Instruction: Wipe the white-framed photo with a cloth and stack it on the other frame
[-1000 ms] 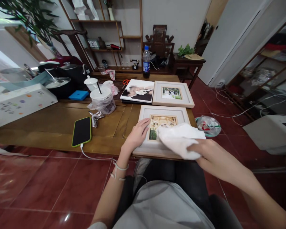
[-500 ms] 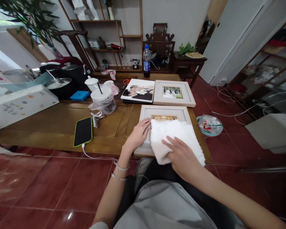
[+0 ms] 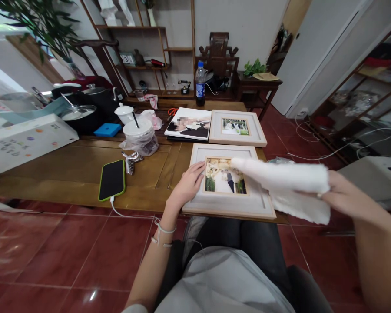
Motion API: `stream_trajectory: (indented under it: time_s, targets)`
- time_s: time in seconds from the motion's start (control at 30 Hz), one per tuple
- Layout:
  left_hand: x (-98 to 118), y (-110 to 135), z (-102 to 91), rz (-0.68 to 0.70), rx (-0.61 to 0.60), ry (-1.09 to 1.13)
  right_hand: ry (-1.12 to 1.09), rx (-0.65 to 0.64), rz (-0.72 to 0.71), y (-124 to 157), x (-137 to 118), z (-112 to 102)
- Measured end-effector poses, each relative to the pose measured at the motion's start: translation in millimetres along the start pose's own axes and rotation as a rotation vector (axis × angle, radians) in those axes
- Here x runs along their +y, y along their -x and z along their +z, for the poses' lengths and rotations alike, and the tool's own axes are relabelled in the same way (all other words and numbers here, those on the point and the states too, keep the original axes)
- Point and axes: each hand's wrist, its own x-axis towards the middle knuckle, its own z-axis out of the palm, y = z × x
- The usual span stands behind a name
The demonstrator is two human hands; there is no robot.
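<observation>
A light wooden picture frame (image 3: 228,208) lies flat at the table's front edge, with a photo (image 3: 226,179) of people outdoors in its middle. My left hand (image 3: 189,182) rests on the frame's left side, its fingers stretched out and lying flat. Off to the right, my right hand (image 3: 343,195) grips a white cloth (image 3: 289,176), smeared by motion. The cloth stretches leftward over the frame's upper right part, and its lower fold hangs past the right edge. Whether the cloth touches the frame I cannot tell.
Behind lie a second picture frame (image 3: 262,138) and a photo print (image 3: 190,124) on a stack. A blue-capped bottle (image 3: 200,84) stands farther back. To the left are a phone (image 3: 112,180) on a cable, a bagged cup (image 3: 139,132), a blue box (image 3: 107,129) and a long white box (image 3: 29,143).
My right hand has swung right and up with the cloth, which lay over the frame's photo before. The photo now shows. My left hand has stayed in place.
</observation>
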Motion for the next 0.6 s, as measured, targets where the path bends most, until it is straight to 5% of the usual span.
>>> stream_trajectory:
  time_s: [0.1, 0.2, 0.27, 0.4, 0.5, 0.6]
  targets:
    - [1, 0, -1.0, 0.0, -0.006, -0.007, -0.157, 0.423, 0.203, -15, 6, 0]
    - [2, 0, -1.0, -0.006, -0.013, -0.014, 0.185, 0.696, 0.179, -32, -1, 9]
    - [1, 0, -0.7, -0.004, -0.015, -0.018, 0.393, 0.641, 0.027, -46, -9, 20]
    - [1, 0, -0.8, -0.001, -0.014, -0.022, 0.456, 0.299, -0.258, -73, -18, 55]
    - [1, 0, -1.1, -0.001, -0.011, -0.019, 0.463, 0.058, -0.262, -90, -20, 84]
    - [1, 0, -1.0, -0.001, -0.008, -0.02, 0.5, 0.026, -0.221, -99, -22, 99]
